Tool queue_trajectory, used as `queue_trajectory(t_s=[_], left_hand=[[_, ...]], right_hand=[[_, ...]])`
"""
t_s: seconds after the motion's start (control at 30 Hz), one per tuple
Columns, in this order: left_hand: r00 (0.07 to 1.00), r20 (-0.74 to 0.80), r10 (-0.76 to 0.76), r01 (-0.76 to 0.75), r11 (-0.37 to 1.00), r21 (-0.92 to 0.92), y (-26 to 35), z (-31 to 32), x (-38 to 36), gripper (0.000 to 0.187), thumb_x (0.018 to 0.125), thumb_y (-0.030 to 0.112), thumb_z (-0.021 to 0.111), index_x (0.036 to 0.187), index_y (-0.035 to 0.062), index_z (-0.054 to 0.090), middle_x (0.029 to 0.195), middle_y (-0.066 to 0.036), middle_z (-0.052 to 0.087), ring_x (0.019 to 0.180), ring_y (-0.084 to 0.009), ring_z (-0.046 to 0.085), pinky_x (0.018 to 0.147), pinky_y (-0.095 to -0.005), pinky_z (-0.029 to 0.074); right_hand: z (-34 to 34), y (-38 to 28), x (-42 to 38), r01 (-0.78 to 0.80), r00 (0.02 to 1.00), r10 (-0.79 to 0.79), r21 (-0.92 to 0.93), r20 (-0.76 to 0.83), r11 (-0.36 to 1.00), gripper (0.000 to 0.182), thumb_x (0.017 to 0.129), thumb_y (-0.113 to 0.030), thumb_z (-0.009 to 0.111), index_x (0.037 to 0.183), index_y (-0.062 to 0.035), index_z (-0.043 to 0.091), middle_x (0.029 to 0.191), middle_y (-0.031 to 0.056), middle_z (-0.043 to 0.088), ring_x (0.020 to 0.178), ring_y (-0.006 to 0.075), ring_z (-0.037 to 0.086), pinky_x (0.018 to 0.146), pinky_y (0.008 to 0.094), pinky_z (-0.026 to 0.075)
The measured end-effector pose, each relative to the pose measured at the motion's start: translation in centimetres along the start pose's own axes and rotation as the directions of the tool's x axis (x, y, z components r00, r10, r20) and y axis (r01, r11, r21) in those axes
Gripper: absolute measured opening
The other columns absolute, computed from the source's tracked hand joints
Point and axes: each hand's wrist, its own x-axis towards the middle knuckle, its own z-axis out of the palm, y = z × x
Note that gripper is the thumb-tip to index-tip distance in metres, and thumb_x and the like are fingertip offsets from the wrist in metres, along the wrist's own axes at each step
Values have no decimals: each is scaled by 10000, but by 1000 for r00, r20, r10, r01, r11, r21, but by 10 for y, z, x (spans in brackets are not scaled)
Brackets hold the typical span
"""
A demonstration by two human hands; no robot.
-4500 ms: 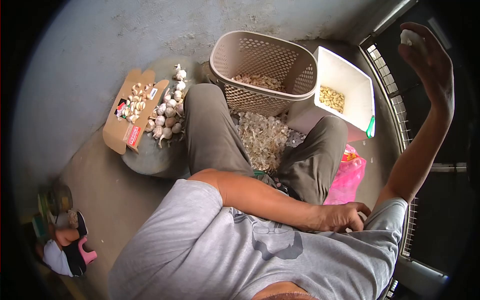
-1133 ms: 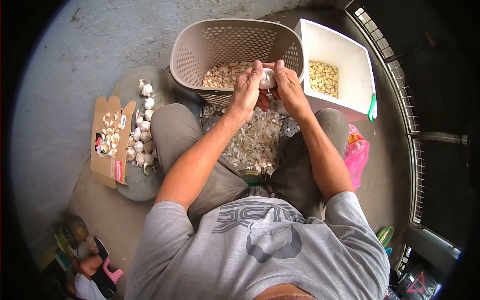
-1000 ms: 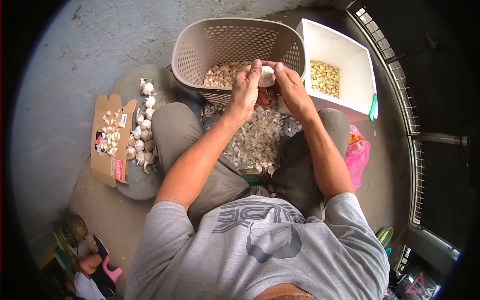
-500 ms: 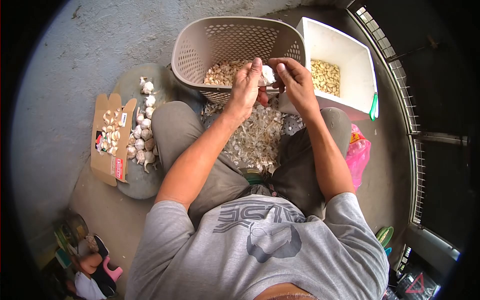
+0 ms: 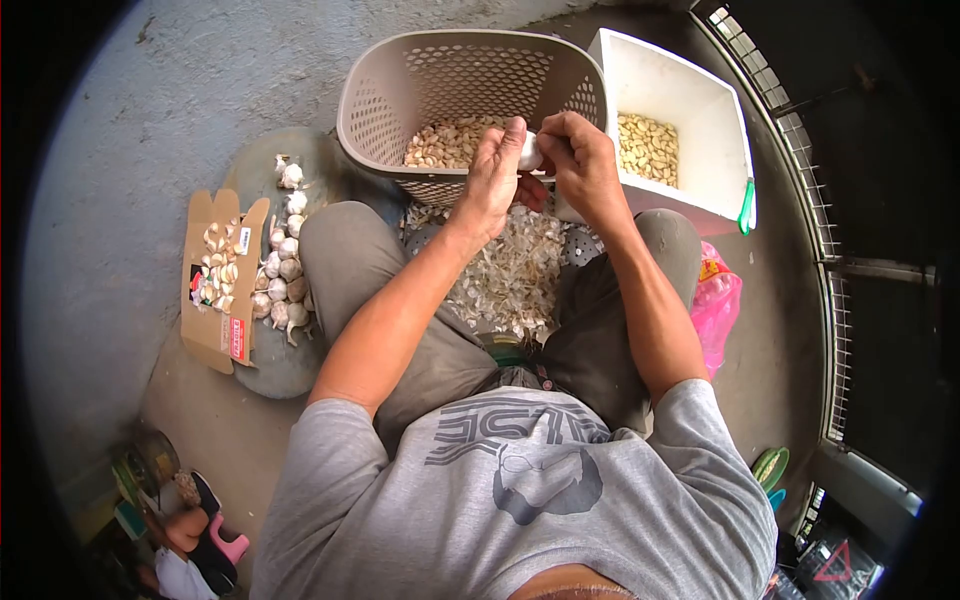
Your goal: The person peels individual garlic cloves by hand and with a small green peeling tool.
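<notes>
A white garlic bulb [image 5: 530, 152] is in both hands, above the near rim of the brown basket [image 5: 565, 80], toward its right corner. The left hand [image 5: 488, 185] grips the bulb's left side, thumb on top and fingers curled beneath; the right hand [image 5: 588, 165] has thumb and forefinger pinched together against its right side. Unpeeled cloves [image 5: 435, 145] cover the basket's floor. Peeled cloves [image 5: 648, 150] lie at the bottom of the white box [image 5: 665, 85] just beside it, where a green object [image 5: 746, 208] sits at the near right corner. Loose skins [image 5: 510, 275] are heaped between the knees. Left of them, whole bulbs [image 5: 290, 270] line the middle of a grey slab [image 5: 275, 378], and an opened carton [image 5: 207, 335] bearing more cloves [image 5: 222, 265] overhangs its left edge.
</notes>
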Motion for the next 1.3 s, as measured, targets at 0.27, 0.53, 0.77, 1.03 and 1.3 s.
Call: queue_trajectory(t_s=[0.27,0.53,0.77,1.03,1.3], left_hand=[[999,39,-19,26,980,-198,3,-1,3,522,1051,577,459,1052,61,536,808,-101,645,534,-188,655,428,-307,556],[998,-67,1,-4,998,-59,0,-10,4,565,1023,617,493,1033,61,599,790,-60,633,557,-160,618,447,-291,508],[998,-52,-23,21,999,-45,-1,-9,5,577,996,638,536,970,65,599,736,-58,612,484,-158,572,416,-300,487],[991,-126,-33,10,984,-175,7,-22,16,620,975,663,550,959,44,581,735,-77,605,455,-154,583,370,-276,480],[999,-16,-36,36,999,6,4,-13,9,626,1013,649,481,971,43,633,774,-43,638,545,-133,592,442,-267,482]], right_hand=[[-3,-1,6,-111,993,113,62,-19,992,120,1000,-83,647,991,26,598,838,75,652,764,112,608,654,293,516],[0,-15,-6,-124,980,134,-79,145,989,104,930,-4,699,998,25,625,815,66,660,750,110,604,636,304,512],[-18,-15,-3,-259,927,250,-6,280,966,48,930,20,660,957,-8,631,808,-11,630,680,59,549,587,247,445],[-21,3,-12,147,802,1,-199,598,969,133,865,52,669,991,10,668,834,16,666,745,102,622,667,286,510],[-8,-18,-10,-87,983,103,-112,151,990,206,945,-118,728,1046,19,614,806,87,654,698,141,595,629,320,498]])
